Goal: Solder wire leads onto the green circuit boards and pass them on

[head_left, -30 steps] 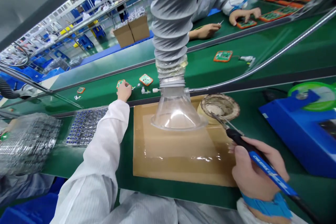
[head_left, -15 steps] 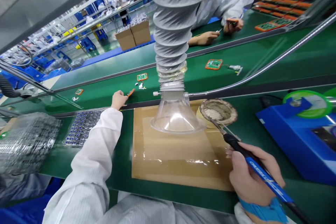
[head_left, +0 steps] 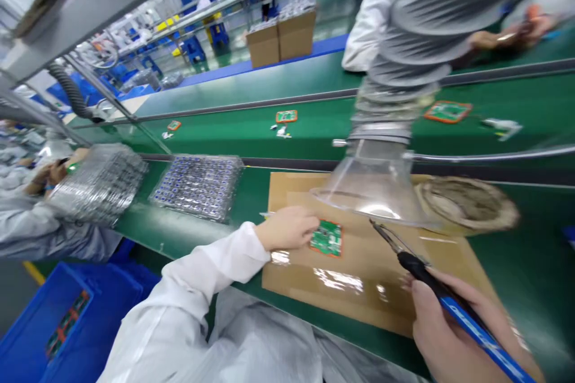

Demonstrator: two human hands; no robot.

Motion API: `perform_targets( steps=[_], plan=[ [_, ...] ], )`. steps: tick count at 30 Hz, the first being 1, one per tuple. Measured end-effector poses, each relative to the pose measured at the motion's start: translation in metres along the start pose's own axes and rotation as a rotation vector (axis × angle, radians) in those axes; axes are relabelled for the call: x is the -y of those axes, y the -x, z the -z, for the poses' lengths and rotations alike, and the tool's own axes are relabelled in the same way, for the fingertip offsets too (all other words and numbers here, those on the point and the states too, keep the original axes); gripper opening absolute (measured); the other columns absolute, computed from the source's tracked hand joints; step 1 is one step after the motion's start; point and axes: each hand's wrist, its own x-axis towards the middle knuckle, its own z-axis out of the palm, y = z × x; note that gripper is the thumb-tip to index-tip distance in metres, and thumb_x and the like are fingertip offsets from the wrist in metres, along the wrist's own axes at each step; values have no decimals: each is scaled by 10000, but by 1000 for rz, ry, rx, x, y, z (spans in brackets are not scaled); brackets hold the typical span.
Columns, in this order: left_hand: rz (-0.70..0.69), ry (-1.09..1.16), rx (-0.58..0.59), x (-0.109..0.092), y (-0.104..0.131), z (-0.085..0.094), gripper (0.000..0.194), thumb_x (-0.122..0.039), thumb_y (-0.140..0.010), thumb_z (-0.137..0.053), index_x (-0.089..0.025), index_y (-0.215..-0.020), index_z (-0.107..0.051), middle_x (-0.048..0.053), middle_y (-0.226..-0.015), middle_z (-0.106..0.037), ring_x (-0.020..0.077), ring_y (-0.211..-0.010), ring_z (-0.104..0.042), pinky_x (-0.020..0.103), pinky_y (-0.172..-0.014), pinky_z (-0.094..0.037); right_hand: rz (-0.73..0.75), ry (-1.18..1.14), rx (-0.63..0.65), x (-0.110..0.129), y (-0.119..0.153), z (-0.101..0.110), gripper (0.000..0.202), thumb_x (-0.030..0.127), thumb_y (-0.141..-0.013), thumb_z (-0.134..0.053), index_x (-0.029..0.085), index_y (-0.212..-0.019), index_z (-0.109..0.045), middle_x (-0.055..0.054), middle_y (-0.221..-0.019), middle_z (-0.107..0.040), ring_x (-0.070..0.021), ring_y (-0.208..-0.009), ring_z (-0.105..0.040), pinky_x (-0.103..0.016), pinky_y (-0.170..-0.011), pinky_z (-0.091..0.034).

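My left hand is closed on the edge of a green circuit board with an orange border, over the brown cardboard sheet. A thin pale piece sticks out behind that hand; I cannot make out what it is. In my right hand is a soldering iron with a blue and black handle, gripped like a pen. Its tip points up and left, to the right of the board and apart from it. The clear fume hood hangs just above and behind both.
A round container with a crusty rim stands right of the hood. Left are a clear tray of small parts and stacked clear trays. Boards lie on the green belt. A co-worker's hand is across it.
My left hand has come back from the belt to the cardboard with the circuit board. The view has swung left. The soldering iron's tip has left the round container.
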Motion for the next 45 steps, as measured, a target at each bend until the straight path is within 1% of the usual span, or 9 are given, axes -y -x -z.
perform_targets(
  steps=[7,13,15,21,29,35,41,43,45],
  plan=[
    [53,-105,-163,2,23,0,222,-327,-999,-529,-187,-889,-661,106,-951,-677,234,-935,-631,394,-875,-451,160,-46,529,10,3,-45,371,549,-872,-640,405,-1213,-664,-45,-1082,-808,-406,-1023,-766,-589,-882,-632],
    [815,-224,-507,113,108,92,239,-178,-974,-483,-160,-1078,-697,104,-1041,-699,211,-1003,-637,341,-964,-442,143,-24,519,18,13,-52,367,533,-925,-548,452,-1276,-622,-26,-1194,-785,-418,-1127,-727,-614,-966,-589],
    [1078,-339,-429,153,130,120,339,-154,-971,-472,-150,-1239,-680,124,-1093,-678,235,-1050,-627,345,-982,-443,123,-38,502,23,15,-54,354,531,-932,-541,479,-1274,-614,-18,-1170,-790,-426,-1114,-729,-627,-944,-594],
    [1021,-392,-207,215,144,150,279,-158,-914,-553,-166,-1066,-786,164,-1159,-645,319,-1158,-567,409,-1010,-421,87,-66,444,34,16,-63,392,561,-944,-535,398,-1290,-621,-32,-1169,-789,-393,-1112,-736,-574,-949,-595],
    [880,-391,12,233,129,161,204,-110,-752,-643,-173,-895,-772,149,-1135,-688,327,-1162,-560,465,-1056,-370,-25,13,547,34,11,-61,506,601,-960,-503,299,-1359,-583,-62,-1303,-736,-332,-1150,-715,-482,-960,-563],
    [889,-323,-42,236,130,176,35,-164,-700,-715,-194,-686,-704,90,-939,-747,283,-1023,-651,405,-997,-446,5,10,556,10,5,-61,534,586,-952,-556,263,-1376,-583,-94,-1281,-738,-322,-1080,-735,-459,-905,-581],
    [904,-239,-520,209,136,178,146,-272,-866,-578,-172,-770,-621,168,-1150,-742,278,-1124,-667,434,-1035,-488,-27,-125,497,17,4,-58,539,495,-971,-589,226,-1433,-515,-133,-1344,-697,-326,-1127,-723,-479,-933,-580],
    [805,108,-920,190,127,169,163,-323,-853,-623,-180,-790,-576,149,-1095,-756,238,-1042,-706,391,-959,-539,-14,-144,487,18,4,-58,509,473,-965,-609,237,-1409,-527,-128,-1344,-697,-304,-1101,-735,-443,-906,-593],
    [680,525,-1101,160,111,151,245,-365,-793,-718,-191,-799,-546,89,-926,-765,190,-878,-725,317,-811,-566,-11,-143,481,17,4,-56,478,462,-967,-610,256,-1392,-535,-118,-1330,-706,-292,-1090,-739,-436,-908,-597]
  ],
)
